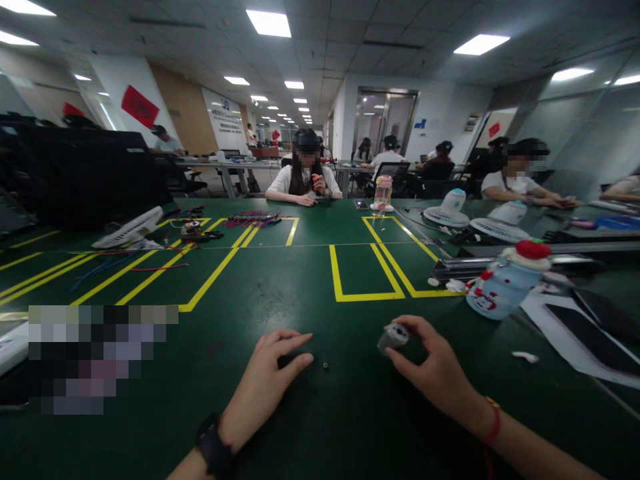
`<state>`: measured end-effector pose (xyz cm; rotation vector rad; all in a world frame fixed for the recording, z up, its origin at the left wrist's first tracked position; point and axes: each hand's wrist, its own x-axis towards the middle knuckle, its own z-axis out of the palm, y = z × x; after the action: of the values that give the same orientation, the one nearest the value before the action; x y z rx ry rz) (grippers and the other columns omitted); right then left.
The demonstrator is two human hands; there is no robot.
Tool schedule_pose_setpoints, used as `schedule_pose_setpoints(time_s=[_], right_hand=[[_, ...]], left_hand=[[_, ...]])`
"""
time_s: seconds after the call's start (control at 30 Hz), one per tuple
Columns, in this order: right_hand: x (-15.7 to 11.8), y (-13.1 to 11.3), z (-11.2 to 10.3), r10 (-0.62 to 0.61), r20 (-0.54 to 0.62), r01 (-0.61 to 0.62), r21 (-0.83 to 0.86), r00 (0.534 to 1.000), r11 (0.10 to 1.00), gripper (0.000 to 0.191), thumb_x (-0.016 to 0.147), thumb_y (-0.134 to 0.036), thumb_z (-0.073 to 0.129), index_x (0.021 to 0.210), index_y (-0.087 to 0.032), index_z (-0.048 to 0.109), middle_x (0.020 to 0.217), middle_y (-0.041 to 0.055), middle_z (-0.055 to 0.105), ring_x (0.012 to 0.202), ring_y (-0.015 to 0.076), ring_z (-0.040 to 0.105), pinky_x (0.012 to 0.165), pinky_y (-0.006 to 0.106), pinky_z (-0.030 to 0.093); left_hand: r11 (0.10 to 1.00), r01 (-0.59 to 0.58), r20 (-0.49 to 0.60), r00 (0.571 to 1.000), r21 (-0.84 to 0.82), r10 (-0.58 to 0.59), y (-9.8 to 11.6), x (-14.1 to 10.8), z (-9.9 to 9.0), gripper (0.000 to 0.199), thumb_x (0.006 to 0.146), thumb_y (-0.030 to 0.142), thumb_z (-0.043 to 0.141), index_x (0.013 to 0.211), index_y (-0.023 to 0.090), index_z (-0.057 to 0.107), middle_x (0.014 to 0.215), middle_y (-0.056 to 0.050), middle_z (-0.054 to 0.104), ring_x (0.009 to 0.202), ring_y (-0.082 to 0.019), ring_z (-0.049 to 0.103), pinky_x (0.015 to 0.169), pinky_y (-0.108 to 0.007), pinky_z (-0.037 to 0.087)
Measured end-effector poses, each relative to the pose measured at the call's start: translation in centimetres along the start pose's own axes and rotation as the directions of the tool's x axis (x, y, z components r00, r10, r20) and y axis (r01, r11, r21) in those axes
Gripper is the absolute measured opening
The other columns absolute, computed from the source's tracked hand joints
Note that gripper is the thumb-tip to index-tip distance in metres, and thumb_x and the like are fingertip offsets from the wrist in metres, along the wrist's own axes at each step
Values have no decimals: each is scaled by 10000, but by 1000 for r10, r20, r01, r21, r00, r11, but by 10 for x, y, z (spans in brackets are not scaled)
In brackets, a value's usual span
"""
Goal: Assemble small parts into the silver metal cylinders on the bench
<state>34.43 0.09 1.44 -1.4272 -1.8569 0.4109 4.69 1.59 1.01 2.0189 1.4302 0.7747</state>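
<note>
My right hand pinches a short grey metal cylinder, which looks like a small motor, between thumb and fingers. Dark holes show in the cylinder's upper end, and it is held just over the green table. Across from it, my left hand rests low over the table with thumb and index finger apart. A dark patch shows between those fingers; whether it is an object or shadow I cannot tell. One tiny metal piece, like a nut or ring, lies just right of my left thumb.
A blue bottle with a red lid stands at right, beside a white sheet with a dark phone-like slab. White fans lie farther back. Wire bundles and yellow tape mark the table. A person sits opposite.
</note>
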Motion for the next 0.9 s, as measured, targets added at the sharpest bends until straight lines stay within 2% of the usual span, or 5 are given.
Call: schedule_pose_setpoints(time_s=[0.2, 0.33, 0.5, 0.7, 0.9], right_hand=[[-38, 109, -92, 248, -207, -307, -336, 946, 890, 528, 674, -493, 629, 1106, -215, 508, 1021, 73, 623, 893, 234, 620, 753, 365, 498], [-52, 139, -111, 261, -221, -333, -417, 940, 846, 558, 676, -547, 596, 1118, -216, 512, 1023, 84, 622, 901, 255, 617, 750, 390, 484], [-41, 92, -83, -54, -356, -165, -556, 933, 815, 717, 605, -569, 643, 1188, -197, 456, 1212, 110, 504, 1139, 321, 447, 941, 490, 325], [-3, -17, 12, -165, 258, 227, -233, 952, 946, 388, 800, -380, 558, 1178, -300, 523, 1162, 32, 541, 1077, 196, 461, 901, 374, 331], [22, -60, 64, -216, 374, 267, -90, 902, 959, 169, 845, -362, 517, 899, -277, 653, 936, -8, 608, 933, 150, 493, 827, 338, 332]], left_hand=[[986, 164, -17, 986, -17, -164, -42, -13, -38, 352, 844, 488, 476, 1095, 292, 628, 1123, -42, 577, 996, -245, 567, 887, -426, 450], [983, 185, -35, 982, 6, -185, -48, -14, -36, 324, 837, 481, 490, 1059, 297, 640, 1121, -24, 592, 972, -231, 582, 855, -389, 469], [989, 146, -35, 989, 32, -145, -43, -14, -27, 310, 833, 481, 499, 1025, 294, 655, 1076, -19, 610, 965, -223, 592, 844, -362, 474], [990, 138, -28, 990, 22, -138, -45, -16, -27, 319, 851, 485, 474, 1031, 274, 634, 1088, -34, 586, 999, -231, 568, 885, -394, 447], [988, 148, -43, 988, 41, -146, -48, -19, -28, 301, 857, 478, 473, 1007, 268, 628, 1078, -24, 578, 1015, -219, 553, 917, -378, 415]])
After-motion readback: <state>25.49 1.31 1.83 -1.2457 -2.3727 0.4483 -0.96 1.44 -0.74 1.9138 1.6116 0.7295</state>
